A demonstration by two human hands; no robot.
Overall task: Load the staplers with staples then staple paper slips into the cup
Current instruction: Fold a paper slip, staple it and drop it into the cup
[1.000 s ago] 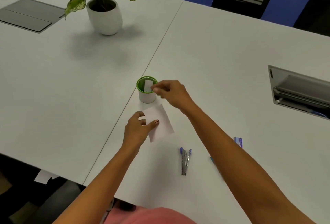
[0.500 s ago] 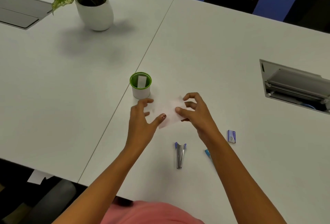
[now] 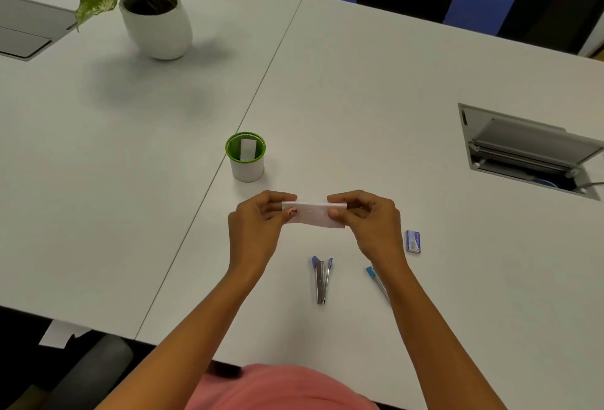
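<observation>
Both hands pinch the paper slip between them.

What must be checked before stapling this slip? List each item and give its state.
1. Paper slip pinched at both ends by left hand and right hand: ok.
2. A hand free to take a stapler: not ok, both hold the slip.
3. Purple stapler lying unobstructed on the table: ok.
4. Staples loaded in it: cannot tell.
5. Cup upright, mouth unblocked: ok.
</observation>
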